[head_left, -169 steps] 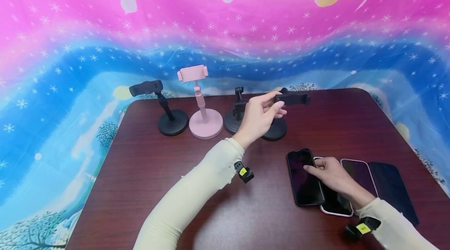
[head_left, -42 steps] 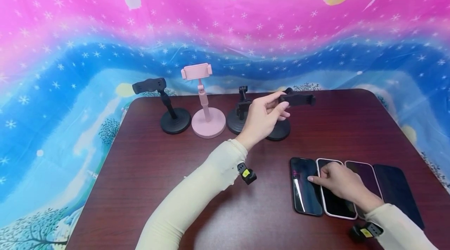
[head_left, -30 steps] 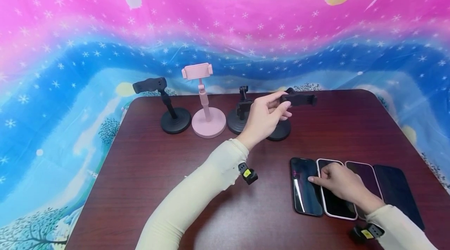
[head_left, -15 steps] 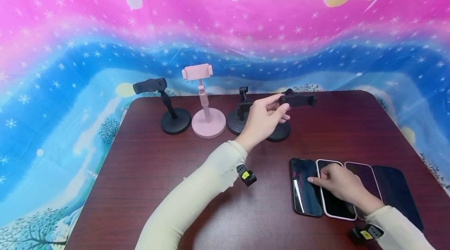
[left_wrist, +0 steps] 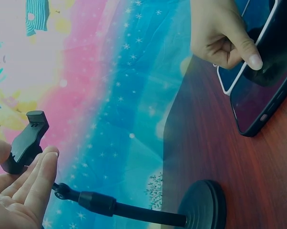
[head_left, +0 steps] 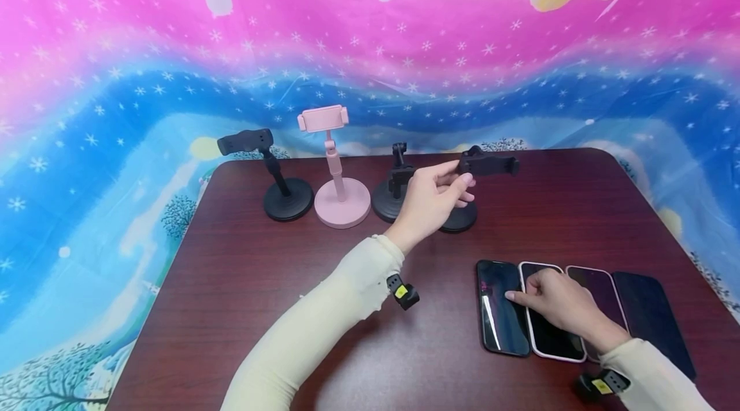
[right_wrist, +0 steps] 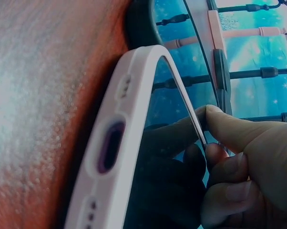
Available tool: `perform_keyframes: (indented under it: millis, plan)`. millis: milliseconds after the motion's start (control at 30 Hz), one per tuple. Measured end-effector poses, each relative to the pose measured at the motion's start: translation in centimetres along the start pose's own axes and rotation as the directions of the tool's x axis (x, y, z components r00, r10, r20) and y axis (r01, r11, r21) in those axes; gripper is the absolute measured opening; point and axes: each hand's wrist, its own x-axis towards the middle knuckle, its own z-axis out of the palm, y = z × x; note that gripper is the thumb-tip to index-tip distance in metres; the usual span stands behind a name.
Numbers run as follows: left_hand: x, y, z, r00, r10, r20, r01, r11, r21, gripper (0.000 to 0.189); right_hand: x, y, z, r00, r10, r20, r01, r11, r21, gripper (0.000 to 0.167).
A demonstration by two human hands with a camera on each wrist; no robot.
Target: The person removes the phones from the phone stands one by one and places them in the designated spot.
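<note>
At the upper right of the table, my left hand [head_left: 430, 199] pinches the end of a black phone stand's clamp [head_left: 491, 164]. That stand's round base [left_wrist: 203, 205] rests on the table. My right hand [head_left: 561, 302] is over the row of phones, its fingers curled. Its thumb lies on the black smartphone [head_left: 500, 327], near the right edge, and the index finger is bent at the same edge. Under the hand lies a smartphone in a pale pink case [right_wrist: 148, 86]. Two more phones, a pink-edged one [head_left: 592, 282] and a dark one [head_left: 653, 314], lie to the right.
Along the back of the table [head_left: 231, 282] stand a black phone stand [head_left: 280, 183], a pink phone stand [head_left: 335, 170] and another black stand [head_left: 399, 173], partly hidden behind my left hand. A colourful cloth [head_left: 347, 32] hangs behind the table.
Since the oldest frame, my right hand has laid the black smartphone flat beside the pale-cased one, which it overlapped before. Lately the left fingers have shifted slightly on the clamp.
</note>
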Motion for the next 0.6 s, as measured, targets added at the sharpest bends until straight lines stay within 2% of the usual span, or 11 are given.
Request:
perform_keyframes:
  millis: [600]
  plan:
    - [-1.0,-0.48,-0.34,0.999,-0.036,-0.003,0.036,0.998,0.05,0.047,0.02,-0.14,0.01,1.0,0.006,-0.001,-0.006,1.0,-0.008,0.052]
